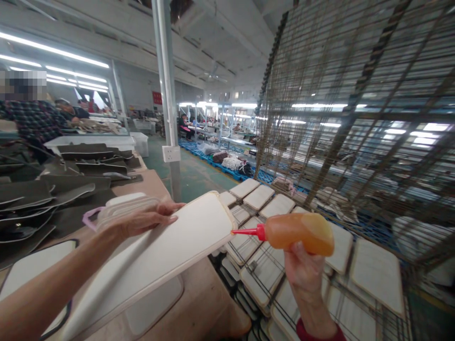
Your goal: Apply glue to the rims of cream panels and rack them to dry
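Note:
A long white panel [170, 237] with rounded corners slants up from the lower left, held by its far long edge in my left hand [149, 219]. The fingers lie over that edge, with the thumb on the white face. My right hand [304, 270] grips a glue bottle [298, 232] of amber liquid, tipped sideways. Its red nozzle [247, 231] points left, and the tip meets the panel's right-hand edge near the corner. A thin yellowish line runs along that end of the panel. Part of the panel's near end is smeared and runs out of view.
Wire racks [268, 265] at the right hold several white panels; a tall wire-grid rack [341, 94] leans above them. More panels lie on the brown worktable [213, 303]. Dark grey pieces [88, 156] are piled at left. A post [167, 94] stands ahead, and people work farther off.

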{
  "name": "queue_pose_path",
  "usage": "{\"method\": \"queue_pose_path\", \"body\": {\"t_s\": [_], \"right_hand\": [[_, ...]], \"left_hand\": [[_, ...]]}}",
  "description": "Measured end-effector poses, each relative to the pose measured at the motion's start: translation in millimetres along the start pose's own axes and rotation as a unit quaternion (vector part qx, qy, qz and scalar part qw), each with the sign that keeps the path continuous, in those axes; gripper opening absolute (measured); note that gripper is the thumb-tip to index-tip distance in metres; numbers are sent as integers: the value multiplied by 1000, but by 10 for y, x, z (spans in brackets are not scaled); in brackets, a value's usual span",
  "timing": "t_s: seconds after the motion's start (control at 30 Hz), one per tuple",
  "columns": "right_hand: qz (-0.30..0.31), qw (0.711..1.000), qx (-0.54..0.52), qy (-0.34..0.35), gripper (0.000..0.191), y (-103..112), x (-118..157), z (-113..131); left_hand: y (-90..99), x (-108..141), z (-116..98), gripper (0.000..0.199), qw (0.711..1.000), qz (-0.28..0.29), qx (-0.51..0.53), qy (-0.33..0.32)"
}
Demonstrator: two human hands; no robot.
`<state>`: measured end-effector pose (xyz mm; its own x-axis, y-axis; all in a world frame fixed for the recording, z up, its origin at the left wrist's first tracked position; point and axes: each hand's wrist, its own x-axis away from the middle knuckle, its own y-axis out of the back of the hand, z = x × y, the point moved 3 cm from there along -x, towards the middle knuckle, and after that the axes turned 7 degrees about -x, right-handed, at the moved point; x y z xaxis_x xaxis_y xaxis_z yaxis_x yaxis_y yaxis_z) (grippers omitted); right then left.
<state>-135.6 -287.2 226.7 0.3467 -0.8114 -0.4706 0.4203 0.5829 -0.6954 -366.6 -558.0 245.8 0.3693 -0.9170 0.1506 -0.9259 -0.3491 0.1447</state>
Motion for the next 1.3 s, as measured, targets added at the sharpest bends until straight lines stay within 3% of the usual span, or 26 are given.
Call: {"method": "queue_pose_path", "body": {"t_s": [0.3,0.5,0.77,1.17,1.3], "right_hand": [[-11,1000,-12,26,26,-58,-4,-58],[-5,999,-12,38,24,-75,-23,-101],[-7,999,-19,33,32,-63,-27,-135],[6,1000,-6,20,30,-59,-12,-175],[-3,1000,-9,7,29,-57,-4,-190]], "left_hand": [[-64,-73,243,68,999,-38,26,2],[-150,-81,260,59,994,-96,57,0],[-244,-102,250,62,982,-156,103,25],[-310,-133,204,76,976,-184,114,35],[-300,-145,223,72,977,-176,118,28]]}}
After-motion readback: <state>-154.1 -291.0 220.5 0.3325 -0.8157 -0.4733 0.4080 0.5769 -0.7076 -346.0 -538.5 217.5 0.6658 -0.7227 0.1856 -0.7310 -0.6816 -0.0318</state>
